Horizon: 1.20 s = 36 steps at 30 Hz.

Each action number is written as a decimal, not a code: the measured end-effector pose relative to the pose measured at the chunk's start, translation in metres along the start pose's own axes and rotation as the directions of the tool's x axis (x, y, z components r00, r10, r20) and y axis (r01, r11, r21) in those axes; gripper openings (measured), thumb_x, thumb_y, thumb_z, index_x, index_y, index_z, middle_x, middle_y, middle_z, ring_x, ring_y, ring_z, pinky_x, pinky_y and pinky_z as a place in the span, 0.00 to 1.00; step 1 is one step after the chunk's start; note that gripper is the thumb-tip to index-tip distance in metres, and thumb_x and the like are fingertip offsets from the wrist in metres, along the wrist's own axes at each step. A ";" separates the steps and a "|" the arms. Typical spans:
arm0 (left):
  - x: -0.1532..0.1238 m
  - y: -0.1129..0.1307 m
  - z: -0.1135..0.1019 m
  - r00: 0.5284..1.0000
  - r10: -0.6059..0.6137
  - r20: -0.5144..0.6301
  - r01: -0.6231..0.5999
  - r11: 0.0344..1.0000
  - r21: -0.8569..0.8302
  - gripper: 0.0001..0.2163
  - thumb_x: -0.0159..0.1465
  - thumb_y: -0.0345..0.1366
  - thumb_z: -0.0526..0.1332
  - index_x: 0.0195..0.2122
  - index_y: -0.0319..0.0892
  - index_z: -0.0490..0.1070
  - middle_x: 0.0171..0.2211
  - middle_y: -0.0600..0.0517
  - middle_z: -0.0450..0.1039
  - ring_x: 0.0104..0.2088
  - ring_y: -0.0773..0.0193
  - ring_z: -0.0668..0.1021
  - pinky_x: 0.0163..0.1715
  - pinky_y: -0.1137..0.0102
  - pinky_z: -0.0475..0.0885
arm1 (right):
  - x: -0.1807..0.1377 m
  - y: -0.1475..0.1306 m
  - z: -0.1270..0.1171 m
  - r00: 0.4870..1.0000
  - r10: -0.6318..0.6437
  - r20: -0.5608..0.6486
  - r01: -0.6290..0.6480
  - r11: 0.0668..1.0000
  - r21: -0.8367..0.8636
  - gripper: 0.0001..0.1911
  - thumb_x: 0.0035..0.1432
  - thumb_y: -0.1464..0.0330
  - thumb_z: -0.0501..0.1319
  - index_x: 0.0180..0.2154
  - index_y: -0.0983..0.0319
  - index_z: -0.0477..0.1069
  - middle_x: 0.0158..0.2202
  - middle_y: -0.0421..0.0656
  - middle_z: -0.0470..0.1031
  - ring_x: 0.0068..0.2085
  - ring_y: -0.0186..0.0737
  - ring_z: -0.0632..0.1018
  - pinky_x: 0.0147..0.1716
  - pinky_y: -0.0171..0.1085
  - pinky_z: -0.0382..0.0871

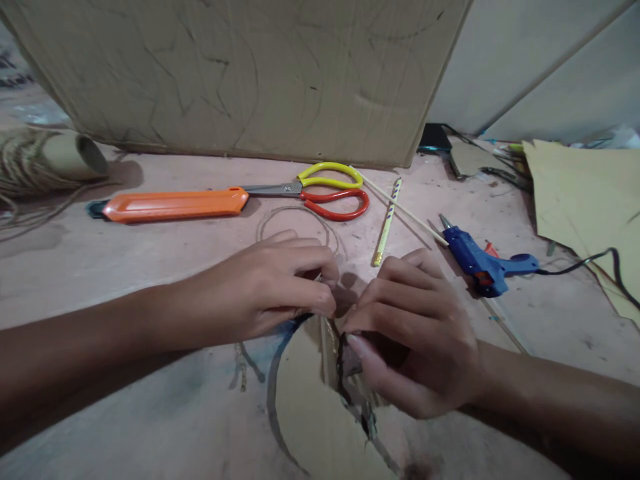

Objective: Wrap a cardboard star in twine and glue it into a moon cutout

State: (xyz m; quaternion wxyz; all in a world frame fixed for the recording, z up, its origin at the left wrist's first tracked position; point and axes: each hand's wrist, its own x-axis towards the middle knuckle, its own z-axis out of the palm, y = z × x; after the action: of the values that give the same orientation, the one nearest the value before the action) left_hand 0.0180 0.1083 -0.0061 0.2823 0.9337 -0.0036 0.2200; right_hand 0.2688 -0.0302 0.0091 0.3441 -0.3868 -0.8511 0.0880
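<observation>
My left hand and my right hand meet over a round cardboard cut-out lying on the pinkish work surface. Both hands are closed in a pinch at the disc's upper edge, where a thin wooden stick lies against the cardboard. The right fingers also press a dark folded bit of the cardboard. What the left fingertips pinch is too small to name. A loop of thin twine lies just beyond the left hand.
An orange utility knife, scissors with yellow and red handles, a pencil, a thin skewer and a blue glue gun with its cable lie beyond the hands. A big cardboard sheet stands behind. A twine spool sits left, cardboard pieces right.
</observation>
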 end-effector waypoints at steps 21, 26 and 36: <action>-0.001 0.001 0.000 1.000 0.010 0.001 -0.010 0.998 0.063 0.14 0.87 0.29 0.60 0.48 0.49 0.84 0.48 0.52 0.86 0.45 0.61 0.83 0.48 0.62 0.72 | -0.004 -0.003 -0.001 0.994 -0.089 0.062 0.095 0.990 -0.105 0.06 0.69 0.71 0.71 0.37 0.57 0.77 0.32 0.36 0.85 0.32 0.41 0.74 0.39 0.53 0.59; 0.000 0.001 0.001 1.000 0.010 0.001 -0.010 0.998 0.065 0.14 0.87 0.29 0.60 0.47 0.49 0.84 0.47 0.52 0.87 0.45 0.61 0.83 0.49 0.61 0.72 | -0.006 -0.001 0.000 0.993 -0.094 0.072 0.101 0.991 -0.092 0.03 0.69 0.70 0.70 0.43 0.56 0.80 0.34 0.35 0.87 0.32 0.42 0.76 0.40 0.52 0.59; -0.003 -0.004 0.009 0.998 0.018 -0.065 -0.017 1.000 0.020 0.14 0.87 0.31 0.60 0.46 0.50 0.83 0.46 0.53 0.85 0.44 0.61 0.82 0.50 0.61 0.71 | -0.005 -0.001 -0.001 0.992 -0.112 0.055 0.117 0.988 -0.097 0.04 0.70 0.72 0.68 0.43 0.58 0.81 0.32 0.35 0.85 0.32 0.41 0.73 0.39 0.51 0.58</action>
State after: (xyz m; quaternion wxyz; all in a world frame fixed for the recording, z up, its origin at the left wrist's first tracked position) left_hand 0.0197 0.1063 -0.0159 0.2714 0.9287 -0.0008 0.2527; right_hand 0.2711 -0.0341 0.0076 0.3075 -0.3517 -0.8835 0.0350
